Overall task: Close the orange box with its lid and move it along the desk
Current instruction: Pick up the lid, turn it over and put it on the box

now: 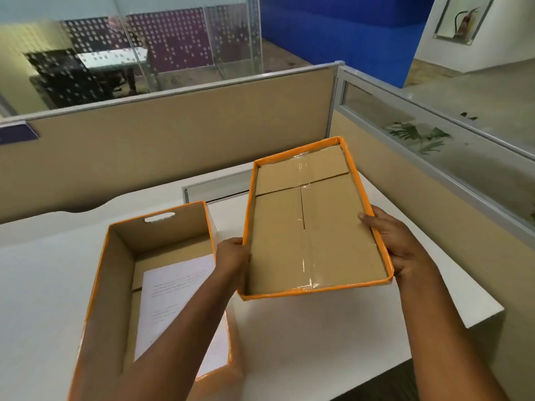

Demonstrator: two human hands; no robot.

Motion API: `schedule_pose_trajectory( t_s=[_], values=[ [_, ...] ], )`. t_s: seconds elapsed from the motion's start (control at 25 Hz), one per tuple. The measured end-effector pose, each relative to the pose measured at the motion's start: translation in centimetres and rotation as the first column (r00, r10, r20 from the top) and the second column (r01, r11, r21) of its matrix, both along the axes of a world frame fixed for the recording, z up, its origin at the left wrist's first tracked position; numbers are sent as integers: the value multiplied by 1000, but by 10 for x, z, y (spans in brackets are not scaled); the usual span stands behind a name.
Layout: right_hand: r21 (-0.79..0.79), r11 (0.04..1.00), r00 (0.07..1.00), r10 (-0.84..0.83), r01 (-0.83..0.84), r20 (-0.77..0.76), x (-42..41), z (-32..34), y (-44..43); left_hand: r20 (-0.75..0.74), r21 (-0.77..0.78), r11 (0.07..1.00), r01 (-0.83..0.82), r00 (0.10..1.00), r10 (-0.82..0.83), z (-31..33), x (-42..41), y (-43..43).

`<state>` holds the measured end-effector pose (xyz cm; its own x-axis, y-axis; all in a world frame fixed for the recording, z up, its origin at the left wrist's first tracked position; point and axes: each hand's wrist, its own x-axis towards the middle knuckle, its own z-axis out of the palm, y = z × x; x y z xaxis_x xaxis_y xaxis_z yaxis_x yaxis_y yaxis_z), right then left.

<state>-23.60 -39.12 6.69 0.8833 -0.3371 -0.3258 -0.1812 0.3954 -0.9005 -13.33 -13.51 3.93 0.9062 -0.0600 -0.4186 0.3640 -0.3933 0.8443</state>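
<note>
The orange box (115, 273) stands open on the white desk at the lower left, brown cardboard inside, with a handle slot in its far wall and a printed paper sheet (170, 296) on its bottom. The lid (307, 235) is held in the air to the right of the box, its brown inner side facing up at me and its orange rim around it. My left hand (231, 256) grips the lid's left edge, with the forearm crossing over the box. My right hand (396, 241) grips the lid's right edge.
The white desk (304, 337) ends at a corner on the right and a front edge at lower right. Beige partition panels (179, 146) wall off the back and right sides. A grey cable cover (214, 186) lies at the desk's rear.
</note>
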Motion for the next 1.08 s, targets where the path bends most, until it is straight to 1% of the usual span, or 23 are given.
schedule_pose_trajectory(
  t_s=[0.08, 0.12, 0.2, 0.24, 0.28, 0.32, 0.4, 0.44, 0.48, 0.56, 0.6, 0.68, 0.72, 0.84, 0.92, 0.96, 1.0, 1.04, 1.08],
  values=[
    [-36, 999, 1000, -14, 15, 27, 3, 15, 12, 51, 17, 999, 30, 998, -31, 6, 3, 9],
    [-75, 997, 999, -13, 16, 50, 7, 27, 21, 112, 16, 1000, 12, 994, -13, 15, 5, 13],
    [-214, 977, 997, 8, 10, 82, 16, 52, 46, 276, -3, 999, 32, 961, -30, 43, 6, 15],
    [-306, 952, 998, 8, 13, 67, 21, 64, 63, 341, -25, 996, 89, 937, -75, 61, 4, 15],
    [-402, 915, 999, 4, 10, 34, 27, 76, 83, 376, -64, 986, 152, 919, -117, 81, 1, 16],
    [-506, 863, 1000, -3, -3, -11, 32, 86, 103, 365, -118, 970, 214, 917, -158, 100, -2, 16],
    [-710, 702, 994, -27, -55, -103, 37, 102, 148, 224, -288, 909, 299, 945, -240, 127, -7, 17],
    [-782, 620, 995, -22, -64, -99, 36, 107, 177, 170, -360, 877, 319, 946, -275, 133, -7, 23],
    [-818, 573, 999, 13, -49, -51, 32, 107, 203, 155, -408, 851, 329, 944, -291, 136, -8, 30],
    [-824, 566, 990, 119, -3, 78, 24, 99, 244, 181, -440, 851, 287, 957, -229, 134, -8, 47],
    [-824, 567, 982, 157, -5, 102, 23, 94, 258, 194, -436, 866, 244, 965, -174, 132, -8, 58],
    [-840, 538, 973, 223, -70, 62, 25, 87, 276, 177, -439, 881, 175, 978, -106, 123, -7, 79],
    [-833, 540, 966, 258, -121, 28, 27, 86, 281, 162, -447, 881, 152, 983, -87, 120, -6, 90],
    [-755, 574, 916, 393, -316, -84, 29, 82, 294, 105, -502, 864, 48, 994, 6, 107, 0, 119],
    [-695, 617, 898, 430, -369, -96, 31, 79, 297, 91, -522, 853, -13, 993, 70, 101, 3, 136],
    [-660, 667, 906, 420, -345, -49, 32, 78, 296, 89, -518, 855, -33, 992, 92, 98, 5, 145],
    [-630, 726, 929, 369, -276, 18, 32, 76, 293, 73, -520, 853, -49, 992, 102, 95, 7, 155],
    [-643, 747, 959, 275, -171, 64, 33, 74, 287, 45, -528, 847, -55, 995, 93, 93, 7, 165],
    [-708, 704, 984, 162, -58, 81, 36, 69, 276, 23, -548, 835, -50, 997, 75, 91, 9, 177]
  ],
)
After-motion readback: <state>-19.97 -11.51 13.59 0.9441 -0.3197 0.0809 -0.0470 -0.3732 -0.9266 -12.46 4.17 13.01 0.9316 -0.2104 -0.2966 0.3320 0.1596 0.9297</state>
